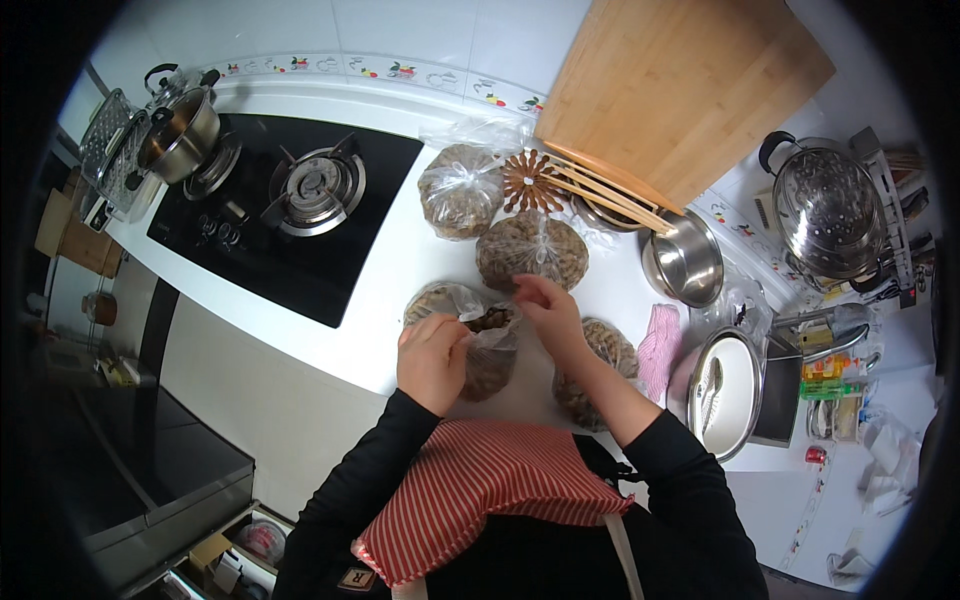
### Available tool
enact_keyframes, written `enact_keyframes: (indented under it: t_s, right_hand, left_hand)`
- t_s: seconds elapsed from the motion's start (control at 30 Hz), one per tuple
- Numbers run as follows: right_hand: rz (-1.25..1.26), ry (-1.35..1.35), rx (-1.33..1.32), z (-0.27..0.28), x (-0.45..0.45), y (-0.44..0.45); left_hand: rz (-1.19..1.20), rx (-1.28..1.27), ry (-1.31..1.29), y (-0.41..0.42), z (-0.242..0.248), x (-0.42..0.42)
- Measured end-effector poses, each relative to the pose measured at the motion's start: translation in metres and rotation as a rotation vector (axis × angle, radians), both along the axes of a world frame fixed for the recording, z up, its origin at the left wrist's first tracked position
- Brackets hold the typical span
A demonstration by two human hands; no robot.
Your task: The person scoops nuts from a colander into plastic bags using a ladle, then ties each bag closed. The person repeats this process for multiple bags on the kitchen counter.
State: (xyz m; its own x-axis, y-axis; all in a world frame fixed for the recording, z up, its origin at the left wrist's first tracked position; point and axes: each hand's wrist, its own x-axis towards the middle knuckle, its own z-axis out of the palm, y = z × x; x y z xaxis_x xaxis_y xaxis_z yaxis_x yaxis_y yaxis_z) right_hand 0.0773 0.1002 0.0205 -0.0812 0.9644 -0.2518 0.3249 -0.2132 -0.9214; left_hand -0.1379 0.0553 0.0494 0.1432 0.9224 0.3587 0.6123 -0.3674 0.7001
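Observation:
A clear plastic bag (491, 367) of brown, lumpy pieces sits near the counter's front edge, its mouth open. My left hand (431, 364) pinches the left side of the mouth and covers part of the bag. Opposite it, my right hand (549, 311) has thumb and fingertips together at the mouth's right side. Just beyond my right fingers lies a knotted bag (532, 259) of similar pieces, and behind that another knotted bag (460, 199). A further filled bag (592, 397) is partly hidden under my right forearm.
To the left is a black gas hob (300, 259) with a steel pot (180, 139). Chopsticks (600, 191), a brown slatted trivet (531, 182) and a steel bowl (686, 262) stand before a wooden cutting board (675, 97). At right are a pink cloth (660, 349) and an oval basin (731, 382).

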Motion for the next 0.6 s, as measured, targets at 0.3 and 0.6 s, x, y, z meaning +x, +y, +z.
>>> enact_keyframes:
  t_s: [0.3,0.6]
  right_hand:
    - [-0.045,0.473,-0.554,-0.033,-0.007,-0.025]
    - [0.379,-0.13,-0.115,-0.032,-0.005,-0.013]
  left_hand:
    - [-0.027,-0.06,-0.239,-0.006,0.001,0.014]
    - [0.005,-0.117,-0.24,-0.013,-0.005,0.004]
